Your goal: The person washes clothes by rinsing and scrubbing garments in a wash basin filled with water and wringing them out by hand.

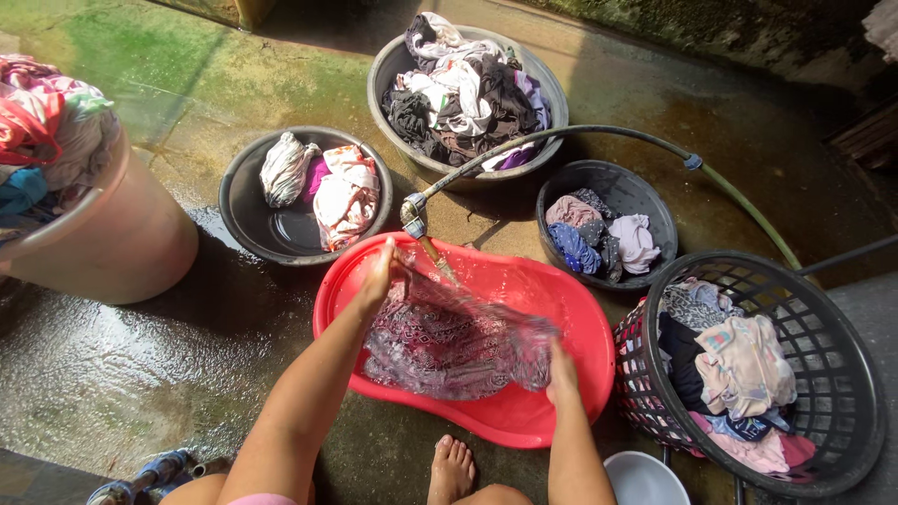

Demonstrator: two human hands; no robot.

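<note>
A red oval plastic tub (580, 309) sits on the wet concrete floor in front of me. In it lies a patterned purple and white garment (449, 341), soaked with water. My left hand (382, 271) grips the garment's far left edge near the tub rim. At the garment's right end, my right hand (559, 369) holds it. A hose nozzle (413, 217) hangs over the tub's far rim and pours water onto the cloth.
Three dark basins hold clothes: one far left (245, 210), a large one at the back (388, 70), a small one right (655, 201). A black laundry basket (842, 393) stands right, a beige bucket (122, 243) left. My bare foot (452, 468) rests by the tub.
</note>
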